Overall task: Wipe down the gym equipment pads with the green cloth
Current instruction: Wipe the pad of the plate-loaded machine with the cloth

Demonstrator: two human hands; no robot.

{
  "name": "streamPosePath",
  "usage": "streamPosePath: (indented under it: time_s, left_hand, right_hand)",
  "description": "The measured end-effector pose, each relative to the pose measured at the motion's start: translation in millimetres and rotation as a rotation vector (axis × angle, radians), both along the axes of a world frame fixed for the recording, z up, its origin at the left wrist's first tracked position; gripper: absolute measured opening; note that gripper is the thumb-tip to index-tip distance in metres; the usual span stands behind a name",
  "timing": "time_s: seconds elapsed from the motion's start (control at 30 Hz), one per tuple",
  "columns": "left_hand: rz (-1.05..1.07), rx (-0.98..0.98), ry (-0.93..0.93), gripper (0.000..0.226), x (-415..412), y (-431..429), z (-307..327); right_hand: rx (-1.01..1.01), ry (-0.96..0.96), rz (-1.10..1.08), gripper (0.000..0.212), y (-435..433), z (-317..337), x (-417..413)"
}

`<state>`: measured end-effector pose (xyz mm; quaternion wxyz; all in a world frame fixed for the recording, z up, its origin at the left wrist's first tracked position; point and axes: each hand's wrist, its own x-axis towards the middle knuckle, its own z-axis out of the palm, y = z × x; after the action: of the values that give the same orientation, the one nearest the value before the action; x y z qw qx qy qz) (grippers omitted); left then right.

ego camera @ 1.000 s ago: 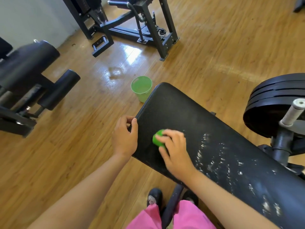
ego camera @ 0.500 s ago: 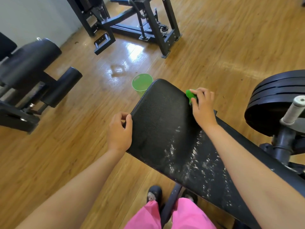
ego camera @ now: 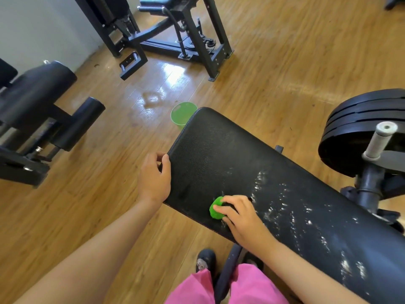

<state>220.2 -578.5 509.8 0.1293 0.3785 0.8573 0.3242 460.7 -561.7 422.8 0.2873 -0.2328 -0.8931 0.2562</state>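
My right hand (ego camera: 243, 218) has its fingers curled over the bunched green cloth (ego camera: 215, 208) and presses it onto the black bench pad (ego camera: 219, 154), just inside the pad's near edge. The cloth pokes out past the fingertips on the side toward my left hand (ego camera: 153, 178). That hand grips the pad's side edge, thumb on top and fingers tucked under the rim, with a stretch of dark pad between it and the cloth. On the other side of the grip, white powdery streaks (ego camera: 285, 207) run away along the pad, the nearest just beside my knuckles. Beyond the grip the pad reaches its rounded far corner, where a green cup (ego camera: 180, 116) stands on the wooden floor (ego camera: 98, 205), partly hidden behind that corner. Well to the right of the grip, black weight plates (ego camera: 359, 128) and a grey-sleeved handle (ego camera: 380, 139) crowd the pad's far edge. Left of my left hand the floor lies open as far as the black roller pads (ego camera: 37, 88). Below the grip, pink trousers (ego camera: 252, 286) and a dark shoe (ego camera: 205, 260) show under the near edge.
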Motion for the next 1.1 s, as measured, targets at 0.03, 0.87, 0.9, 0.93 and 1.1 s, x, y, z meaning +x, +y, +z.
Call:
streamPosePath:
  time_s: [0.03, 0.87, 0.9, 0.93, 1.1]
  left_hand:
    - [-0.002, -0.001, 0.002, 0.019, 0.1, -0.1, -0.1]
    - [-0.752, -0.037, 0.683, 0.045, -5.1, -5.7, 2.2]
    - [-0.755, -0.014, 0.675, 0.045, -6.1, -5.9, 2.3]
    - [-0.749, 0.010, 0.663, 0.044, -6.8, -6.2, 2.6]
    - [-0.724, 0.062, 0.616, 0.042, -7.5, -6.8, 3.9]
  right_hand:
    - [0.026, -0.002, 0.018, 0.028, 10.7, 0.2, -0.6]
    - [-0.353, 0.216, -0.737, 0.026, -67.4, 32.8, -94.4]
    - [-0.374, 0.236, -0.763, 0.025, -67.2, 35.4, -102.0]
    - [-0.382, 0.257, -0.790, 0.024, -67.4, 37.7, -109.2]
    - [-0.354, 0.287, -0.828, 0.023, -72.5, 36.4, -115.1]
